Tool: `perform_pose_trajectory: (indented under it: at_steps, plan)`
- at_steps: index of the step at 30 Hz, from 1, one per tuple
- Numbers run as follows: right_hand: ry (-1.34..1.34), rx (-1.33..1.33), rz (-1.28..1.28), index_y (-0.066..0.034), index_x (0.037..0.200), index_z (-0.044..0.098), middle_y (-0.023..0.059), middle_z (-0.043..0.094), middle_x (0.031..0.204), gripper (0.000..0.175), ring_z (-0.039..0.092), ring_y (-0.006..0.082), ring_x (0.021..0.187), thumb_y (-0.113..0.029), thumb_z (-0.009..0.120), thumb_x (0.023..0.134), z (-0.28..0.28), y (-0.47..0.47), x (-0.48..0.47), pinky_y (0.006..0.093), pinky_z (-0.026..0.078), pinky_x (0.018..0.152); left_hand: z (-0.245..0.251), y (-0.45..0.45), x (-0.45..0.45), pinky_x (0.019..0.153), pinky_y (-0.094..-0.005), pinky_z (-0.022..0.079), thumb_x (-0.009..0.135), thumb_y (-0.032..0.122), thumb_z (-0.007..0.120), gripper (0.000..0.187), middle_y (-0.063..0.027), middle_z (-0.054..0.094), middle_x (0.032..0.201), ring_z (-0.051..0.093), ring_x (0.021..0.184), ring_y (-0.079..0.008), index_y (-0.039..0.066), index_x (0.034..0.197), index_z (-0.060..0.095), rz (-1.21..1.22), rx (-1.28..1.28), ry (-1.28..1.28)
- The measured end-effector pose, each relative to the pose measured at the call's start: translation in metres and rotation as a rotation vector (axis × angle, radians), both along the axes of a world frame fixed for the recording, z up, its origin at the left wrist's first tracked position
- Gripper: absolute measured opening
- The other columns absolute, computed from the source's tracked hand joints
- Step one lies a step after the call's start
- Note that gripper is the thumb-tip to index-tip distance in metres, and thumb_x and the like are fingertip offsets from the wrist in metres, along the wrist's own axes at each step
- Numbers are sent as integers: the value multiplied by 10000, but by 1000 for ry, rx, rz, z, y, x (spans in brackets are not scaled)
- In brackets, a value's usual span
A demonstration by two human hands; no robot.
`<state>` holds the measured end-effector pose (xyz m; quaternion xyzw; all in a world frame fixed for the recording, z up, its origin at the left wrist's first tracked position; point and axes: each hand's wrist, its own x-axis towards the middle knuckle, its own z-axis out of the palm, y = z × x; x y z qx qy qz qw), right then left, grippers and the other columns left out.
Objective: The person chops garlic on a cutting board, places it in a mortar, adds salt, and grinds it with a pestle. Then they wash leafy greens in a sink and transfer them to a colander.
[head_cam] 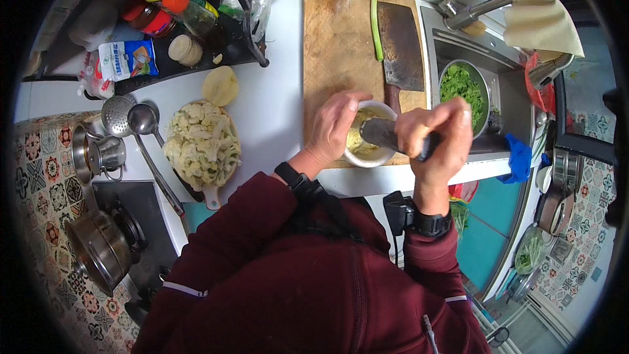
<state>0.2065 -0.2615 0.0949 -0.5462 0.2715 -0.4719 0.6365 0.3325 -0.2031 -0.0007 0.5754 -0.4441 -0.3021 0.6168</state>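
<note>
My left hand (335, 125) rests around the left rim of a white bowl (372, 161) at the near edge of the wooden cutting board (339, 34). Inside the bowl lies a pale yellowish crushed food (358, 142). My right hand (435, 132) grips a dark pestle-like tool (381, 132) that slants down into the bowl. Behind the bowl, a cleaver (402, 49) lies flat on the board, its handle partly hidden by the bowl and my right hand. A green onion stalk (376, 24) lies along the cleaver's left side.
Cauliflower pieces (201, 142) fill a plate at left, near a skimmer (118, 115) and a ladle (143, 119). A steel pot (98, 250) stands by the stove. A black rack (211, 56) holds jars. The sink (496, 64) at right holds a bowl of leafy greens (462, 88).
</note>
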Motion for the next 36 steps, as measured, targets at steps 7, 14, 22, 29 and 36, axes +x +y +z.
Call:
perform_pose_trajectory:
  at_steps: [7,14,22,29,36]
  plan:
    - [116,61,76,-33,747,450,77,509,540,394,478,139,472,-269,330,1039,-3,8,24,252,413,496,0,-2,1,854,-400,454,995,281,339,418,-168,650,1000,603,954,-331,-12,1022,636,0,-24,0]
    - [-151,42,141,-25,740,474,77,515,529,443,480,129,468,-271,268,1045,21,-2,-5,239,403,489,-2,-2,0,849,-387,451,990,302,357,428,-170,651,996,608,946,-320,-16,1015,643,-2,-18,23]
    - [227,-35,29,-44,746,432,63,468,492,464,451,158,437,-365,276,1042,-15,-1,4,292,427,492,0,-2,1,845,-391,458,999,290,337,423,-167,650,988,608,937,-323,-12,1028,632,-17,-23,-7]
    - [26,-190,2,-42,755,433,72,500,523,423,458,156,455,-303,271,1045,-1,-3,9,291,424,500,-1,-2,1,868,-398,448,1003,305,314,450,-173,646,1008,601,952,-334,-16,1035,628,-26,-6,16]
    - [114,-13,-42,-49,728,401,96,481,495,451,451,173,438,-337,253,1042,-11,3,8,300,431,503,-1,-2,1,850,-395,452,1003,303,311,447,-182,639,1015,601,942,-332,-19,1049,619,-28,-17,-12]
